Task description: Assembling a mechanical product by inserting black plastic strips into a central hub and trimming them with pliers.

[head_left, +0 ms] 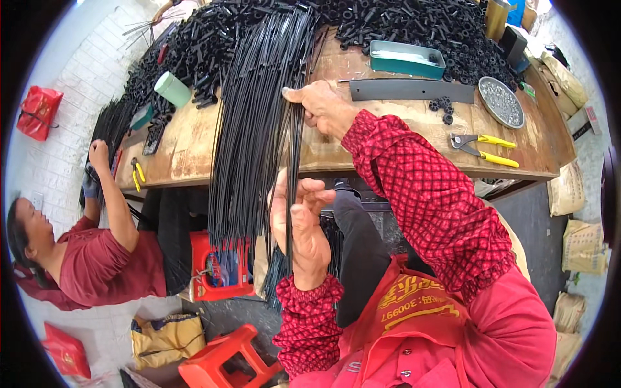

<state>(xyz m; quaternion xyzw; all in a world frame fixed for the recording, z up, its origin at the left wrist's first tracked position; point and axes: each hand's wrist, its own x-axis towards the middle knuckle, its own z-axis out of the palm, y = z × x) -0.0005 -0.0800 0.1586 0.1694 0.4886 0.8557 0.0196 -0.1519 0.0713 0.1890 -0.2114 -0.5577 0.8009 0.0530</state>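
A thick sheaf of long, thin black rods [249, 129] lies over the table's front edge, its lower ends hanging down. A few rods [293, 152] are parted from its right side and run down through both my hands. My right hand [323, 108] is closed, its fingers curled and its thumb or forefinger pressed on these rods above the table. Lower down, in front of the edge, my left hand [304, 236] is turned palm up, loosely wrapped round the same rods. Its fingers are partly bent. The rods' exact number is hidden.
Heaped black plastic parts [414, 22] cover the table's back. A teal tray [407, 59], dark flat bar [412, 90], round metal dish [501, 102] and yellow-handled cutters [484, 149] lie right. A co-worker [103, 258] sits left, near red stools [229, 359].
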